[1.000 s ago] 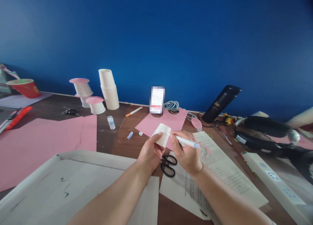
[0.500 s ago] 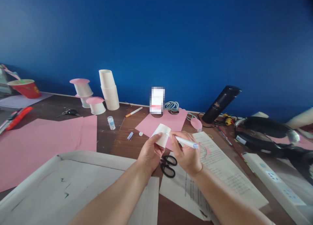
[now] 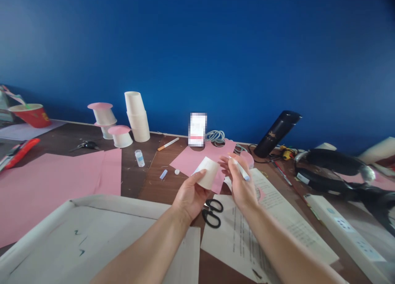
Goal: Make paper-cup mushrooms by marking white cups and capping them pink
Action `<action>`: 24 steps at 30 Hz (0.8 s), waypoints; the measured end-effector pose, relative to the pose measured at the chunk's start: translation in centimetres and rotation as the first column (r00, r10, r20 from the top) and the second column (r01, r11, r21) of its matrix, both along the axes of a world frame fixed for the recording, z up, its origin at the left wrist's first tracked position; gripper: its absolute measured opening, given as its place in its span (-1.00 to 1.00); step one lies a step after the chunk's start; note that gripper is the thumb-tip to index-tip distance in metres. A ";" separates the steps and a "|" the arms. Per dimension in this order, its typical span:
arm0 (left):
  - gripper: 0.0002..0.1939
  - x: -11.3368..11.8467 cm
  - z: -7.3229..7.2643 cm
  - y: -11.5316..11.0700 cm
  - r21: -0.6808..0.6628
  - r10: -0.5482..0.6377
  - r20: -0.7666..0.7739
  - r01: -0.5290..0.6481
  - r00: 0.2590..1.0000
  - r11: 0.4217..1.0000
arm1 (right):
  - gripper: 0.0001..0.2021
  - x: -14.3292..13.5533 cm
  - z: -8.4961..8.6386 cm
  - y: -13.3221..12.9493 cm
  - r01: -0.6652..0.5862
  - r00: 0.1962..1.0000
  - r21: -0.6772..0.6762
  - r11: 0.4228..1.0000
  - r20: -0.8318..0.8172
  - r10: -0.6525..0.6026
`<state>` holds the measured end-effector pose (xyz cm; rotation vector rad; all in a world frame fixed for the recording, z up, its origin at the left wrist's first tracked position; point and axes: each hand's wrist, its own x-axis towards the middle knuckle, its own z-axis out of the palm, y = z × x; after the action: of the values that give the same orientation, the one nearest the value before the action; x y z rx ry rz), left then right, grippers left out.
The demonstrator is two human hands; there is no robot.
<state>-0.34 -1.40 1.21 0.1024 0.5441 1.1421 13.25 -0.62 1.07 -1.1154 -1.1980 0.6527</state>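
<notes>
A white paper cup (image 3: pixel 209 173) sits tilted in my left hand (image 3: pixel 191 195), thumb on its side and fingers beneath. My right hand (image 3: pixel 239 181) grips a white marker (image 3: pixel 241 169) with a bluish end, a little to the right of the cup and apart from it. Its other fingers are spread toward the cup. Below the hands lie black-handled scissors (image 3: pixel 212 213), their blades mostly hidden. Under the cup is a pink paper sheet (image 3: pixel 185 158). A small blue marker cap (image 3: pixel 163 174) and a white round cap (image 3: pixel 177 172) lie to the left.
Stacked paper cups (image 3: pixel 138 121) and cups with pink discs (image 3: pixel 120 136) stand at the back left, near a glue bottle (image 3: pixel 140 158). A phone (image 3: pixel 197 129) leans on the blue wall. At right are a black cylinder (image 3: pixel 277 133), a power strip (image 3: pixel 342 224) and printed sheets (image 3: pixel 286 214).
My right hand has drawn the marker back from the cup, moving right, and its fingers have spread. The cup has turned in my left hand and shows more of its side.
</notes>
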 end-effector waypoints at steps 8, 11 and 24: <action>-0.72 0.1 0.0 -0.4 0.047 -0.065 0.043 0.063 0.997 0.997 | -0.61 -1.1 -0.9 0.5 -0.370 0.885 -0.135 0.919 -0.353 0.304; -0.70 0.6 0.0 -0.7 0.121 -0.051 0.043 0.046 0.998 0.992 | -0.61 -1.2 -0.8 0.4 -0.336 0.891 -0.132 0.933 -0.366 0.269; -0.75 1.1 -0.4 -0.4 0.075 0.075 -0.024 -0.073 0.997 0.995 | -0.63 -0.2 -0.2 -0.2 0.133 0.975 0.036 0.990 0.176 -0.137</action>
<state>0.71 -1.78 0.79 0.1625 0.5332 1.2346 13.03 -0.81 0.83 -1.2436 -1.2655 0.4403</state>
